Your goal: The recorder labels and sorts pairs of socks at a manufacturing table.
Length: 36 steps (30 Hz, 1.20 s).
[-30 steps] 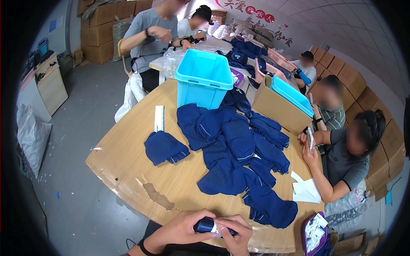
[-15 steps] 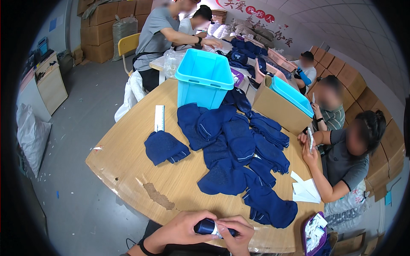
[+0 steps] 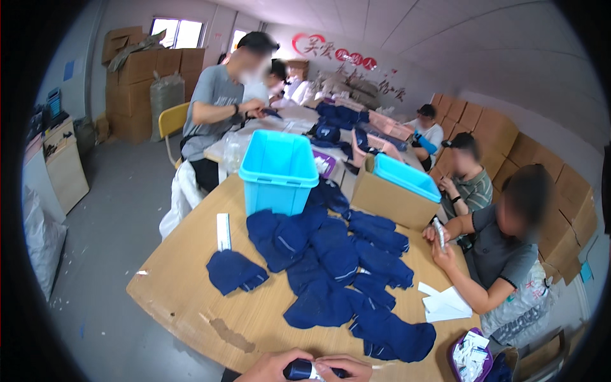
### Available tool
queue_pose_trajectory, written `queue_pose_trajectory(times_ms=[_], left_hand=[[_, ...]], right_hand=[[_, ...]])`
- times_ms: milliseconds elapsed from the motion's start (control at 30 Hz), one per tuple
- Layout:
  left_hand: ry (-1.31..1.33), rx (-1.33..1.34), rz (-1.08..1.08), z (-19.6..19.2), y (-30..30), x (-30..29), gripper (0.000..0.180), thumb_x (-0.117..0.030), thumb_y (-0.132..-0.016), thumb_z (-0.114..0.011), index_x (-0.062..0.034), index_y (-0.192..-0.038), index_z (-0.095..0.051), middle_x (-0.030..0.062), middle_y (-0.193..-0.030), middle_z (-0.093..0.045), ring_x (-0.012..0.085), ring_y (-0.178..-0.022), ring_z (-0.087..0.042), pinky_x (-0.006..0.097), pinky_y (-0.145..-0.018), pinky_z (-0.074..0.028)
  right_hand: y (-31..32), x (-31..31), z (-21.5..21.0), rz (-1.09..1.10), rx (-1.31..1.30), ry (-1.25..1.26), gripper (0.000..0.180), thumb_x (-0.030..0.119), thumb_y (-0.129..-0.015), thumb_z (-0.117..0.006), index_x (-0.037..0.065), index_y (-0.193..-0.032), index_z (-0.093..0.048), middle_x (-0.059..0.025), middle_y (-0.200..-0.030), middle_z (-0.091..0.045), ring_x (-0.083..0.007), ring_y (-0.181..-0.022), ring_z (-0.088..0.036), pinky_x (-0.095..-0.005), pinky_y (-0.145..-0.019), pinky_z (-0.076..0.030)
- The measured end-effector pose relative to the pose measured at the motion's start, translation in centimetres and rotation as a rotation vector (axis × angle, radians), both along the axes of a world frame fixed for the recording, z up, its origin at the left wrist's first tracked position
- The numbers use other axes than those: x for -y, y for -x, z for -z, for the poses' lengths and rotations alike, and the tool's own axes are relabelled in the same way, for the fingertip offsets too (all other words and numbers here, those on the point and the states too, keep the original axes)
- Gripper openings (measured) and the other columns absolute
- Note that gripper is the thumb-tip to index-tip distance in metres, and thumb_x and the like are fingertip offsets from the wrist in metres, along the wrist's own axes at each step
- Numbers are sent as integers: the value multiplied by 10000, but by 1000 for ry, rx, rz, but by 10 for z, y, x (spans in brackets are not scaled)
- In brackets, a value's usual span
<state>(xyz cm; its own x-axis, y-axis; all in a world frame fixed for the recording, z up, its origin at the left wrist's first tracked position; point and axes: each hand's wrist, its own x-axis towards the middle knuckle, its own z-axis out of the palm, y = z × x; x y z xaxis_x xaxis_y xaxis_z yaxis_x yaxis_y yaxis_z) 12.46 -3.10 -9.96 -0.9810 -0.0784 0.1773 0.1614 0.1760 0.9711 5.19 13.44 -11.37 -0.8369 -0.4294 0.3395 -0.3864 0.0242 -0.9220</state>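
Observation:
At the table's near edge, low in the picture, a rolled navy sock bundle (image 3: 298, 370) with a white label band is held between both my hands. My left hand (image 3: 270, 367) wraps its left end. My right hand (image 3: 349, 367) is closed on its right part, with the thumb by the white band. The lower edge of the picture cuts off part of both hands. Beyond them lies a loose pile of navy socks (image 3: 328, 254), some with a thin light stripe. A separate folded navy sock bundle (image 3: 234, 272) lies to the left, beside a white ruler-like strip (image 3: 223, 230).
A light-blue bin (image 3: 278, 198) stands behind the pile. Right of it, a cardboard box (image 3: 388, 202) carries a blue tray (image 3: 407, 177). White paper slips (image 3: 450, 305) and a purple basket (image 3: 455, 363) of small labels are at the right. A co-worker (image 3: 509, 235) sits there, holding a whitish object.
The view has tilted up, so my hands sit lower in the picture, still on the rolled bundle. The standing co-worker in grey has drawn their hands in around a dark item.

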Motion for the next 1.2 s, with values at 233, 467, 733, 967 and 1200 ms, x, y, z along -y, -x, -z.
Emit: queue_pose_trajectory(times_ms=[233, 467, 733, 967, 1200], left_hand=[[-54, -3, 28, 3, 8, -5, 381, -122, -737, -802, -16, -1039, -595, 97, -890, -628, 167, -840, -601, 305, -765, -485], [-132, -35, 10, 11, 10, -5, 338, -68, -756, -774, -18, -1032, -586, 72, -892, -610, 117, -841, -567, 276, -760, -474], [-93, -44, -8, 7, 7, -5, 328, -75, -742, -768, -22, -1012, -589, 84, -903, -610, 160, -854, -586, 302, -785, -474], [-104, -51, 10, 12, 7, -6, 345, -69, -743, -764, -21, -1032, -580, 92, -935, -609, 156, -881, -585, 299, -800, -472], [-85, -69, 36, 9, 6, -7, 365, -58, -736, -756, -23, -1054, -582, 104, -963, -626, 190, -914, -609, 311, -835, -478]], right_hand=[[3, -6, -5, 9, 36, -9, 88, 7, -804, -728, -31, -881, -709, -121, -910, -706, -167, -811, -661, -270, -720, -518], [4, 1, -14, 12, 138, 2, 80, 9, -812, -728, -48, -865, -708, -94, -858, -714, -115, -763, -643, -239, -683, -514], [-2, 0, -13, 50, 231, -34, 99, 38, -837, -713, -39, -898, -717, -86, -862, -719, -112, -765, -644, -240, -694, -519], [-4, -1, -10, 42, 181, 3, 110, 43, -856, -696, -40, -926, -713, -70, -867, -716, -106, -777, -644, -237, -700, -520], [3, 0, 7, 96, 239, 126, 84, 10, -881, -655, -46, -944, -655, -81, -875, -693, -114, -803, -651, -243, -723, -525]])
